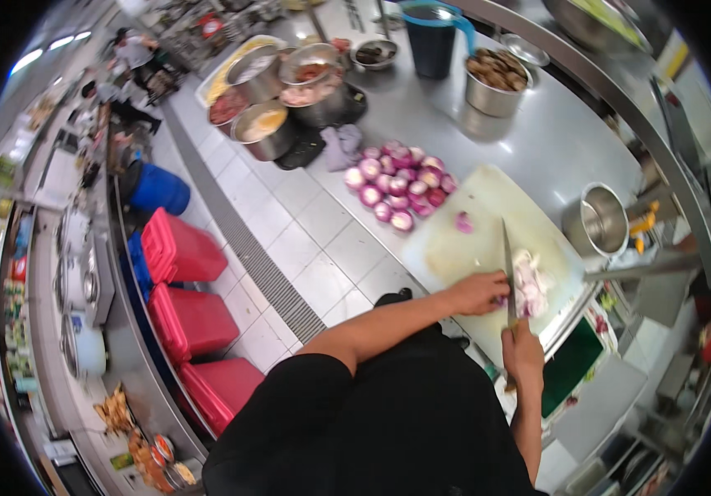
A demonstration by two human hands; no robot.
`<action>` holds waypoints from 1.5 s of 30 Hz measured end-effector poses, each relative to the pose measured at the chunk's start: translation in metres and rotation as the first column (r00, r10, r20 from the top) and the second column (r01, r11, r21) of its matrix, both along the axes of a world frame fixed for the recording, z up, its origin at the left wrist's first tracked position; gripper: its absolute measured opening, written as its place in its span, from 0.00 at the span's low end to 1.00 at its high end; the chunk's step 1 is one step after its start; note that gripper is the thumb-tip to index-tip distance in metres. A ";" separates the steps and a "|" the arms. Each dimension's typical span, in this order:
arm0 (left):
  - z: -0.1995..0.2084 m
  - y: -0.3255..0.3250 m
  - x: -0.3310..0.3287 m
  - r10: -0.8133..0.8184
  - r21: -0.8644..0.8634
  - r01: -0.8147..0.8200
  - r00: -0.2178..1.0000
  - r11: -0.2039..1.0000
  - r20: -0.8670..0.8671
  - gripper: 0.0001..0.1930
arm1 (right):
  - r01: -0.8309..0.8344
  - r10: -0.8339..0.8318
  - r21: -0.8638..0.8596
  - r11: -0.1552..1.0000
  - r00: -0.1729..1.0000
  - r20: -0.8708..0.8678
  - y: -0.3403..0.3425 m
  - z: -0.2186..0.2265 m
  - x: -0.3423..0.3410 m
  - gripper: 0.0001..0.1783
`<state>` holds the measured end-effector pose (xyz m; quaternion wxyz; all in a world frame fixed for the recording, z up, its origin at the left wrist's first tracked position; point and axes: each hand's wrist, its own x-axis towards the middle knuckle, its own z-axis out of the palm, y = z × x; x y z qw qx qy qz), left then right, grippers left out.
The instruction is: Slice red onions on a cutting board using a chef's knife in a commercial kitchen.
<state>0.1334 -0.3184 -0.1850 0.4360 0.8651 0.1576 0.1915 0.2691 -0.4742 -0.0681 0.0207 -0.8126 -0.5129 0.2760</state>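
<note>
My right hand (522,354) grips the handle of a long kitchen knife (509,263), whose blade points away from me across a pale cutting board (454,236). Close on the blade's left side, my left hand (481,295) has its fingers curled over a small purple piece of onion, mostly hidden by them. Against the blade's right side lies a heap of cut white and purple onion (531,285). A loose purple scrap (464,222) rests farther up the board. Beyond the board's far left edge sits a pile of peeled red onions (401,182).
Steel pots of food (264,132) and a grey cloth (341,147) stand far left. A dark blue jug (431,41) and a pot of brown pieces (496,83) are at the back. To the board's right is a steel pot (602,221); red bins (194,322) line the floor.
</note>
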 end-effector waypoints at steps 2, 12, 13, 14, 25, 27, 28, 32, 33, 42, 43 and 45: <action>0.001 0.001 -0.005 0.007 0.026 -0.008 0.999 1.000 0.054 0.18 | 0.095 -0.097 -0.046 0.994 0.994 -0.047 -0.002 0.005 -0.013 0.22; 0.013 -0.004 0.007 0.003 0.001 -0.003 1.000 1.000 0.005 0.15 | 0.082 -0.082 0.005 0.997 0.997 0.003 -0.010 -0.034 0.004 0.22; 0.013 -0.006 0.009 0.004 -0.008 -0.004 1.000 1.000 0.024 0.14 | 0.102 -0.101 0.057 0.993 0.995 -0.022 -0.005 -0.039 0.001 0.23; 0.014 -0.009 0.013 0.002 -0.022 -0.001 0.999 1.000 0.050 0.13 | 0.117 -0.116 0.045 0.992 0.993 -0.008 -0.002 -0.034 0.008 0.23; 0.017 0.008 -0.016 0.046 0.009 -0.046 0.999 0.999 -0.005 0.11 | 0.080 -0.079 0.032 0.996 0.996 -0.039 0.016 -0.001 -0.011 0.21; 0.021 0.009 -0.017 0.039 -0.024 -0.039 0.999 0.999 -0.014 0.11 | 0.040 -0.042 -0.043 0.998 0.997 -0.066 0.015 0.014 -0.012 0.19; 0.026 0.006 -0.013 0.039 -0.049 -0.041 0.998 0.998 -0.039 0.11 | 0.066 -0.068 -0.051 0.997 0.996 -0.054 0.013 0.002 -0.014 0.19; 0.026 0.004 -0.004 0.025 -0.085 -0.027 0.999 0.996 -0.029 0.10 | 0.135 -0.134 0.019 0.991 0.989 -0.061 0.021 -0.017 -0.005 0.20; 0.022 0.002 -0.006 0.023 -0.090 -0.026 0.999 0.996 -0.033 0.10 | 0.098 -0.098 -0.004 0.995 0.994 -0.039 0.024 -0.007 -0.004 0.20; 0.019 0.003 -0.003 0.055 0.030 -0.057 0.997 0.998 0.045 0.10 | 0.104 -0.102 0.035 0.994 0.993 -0.060 0.022 -0.011 -0.006 0.20; 0.020 0.002 -0.006 0.068 0.011 -0.069 0.997 0.998 0.028 0.10 | 0.088 -0.087 0.021 0.996 0.994 -0.061 0.020 -0.006 -0.008 0.20; 0.021 0.003 -0.005 0.073 -0.004 -0.073 0.997 0.997 0.014 0.09 | 0.140 -0.137 0.027 0.990 0.988 -0.069 0.016 -0.010 -0.020 0.19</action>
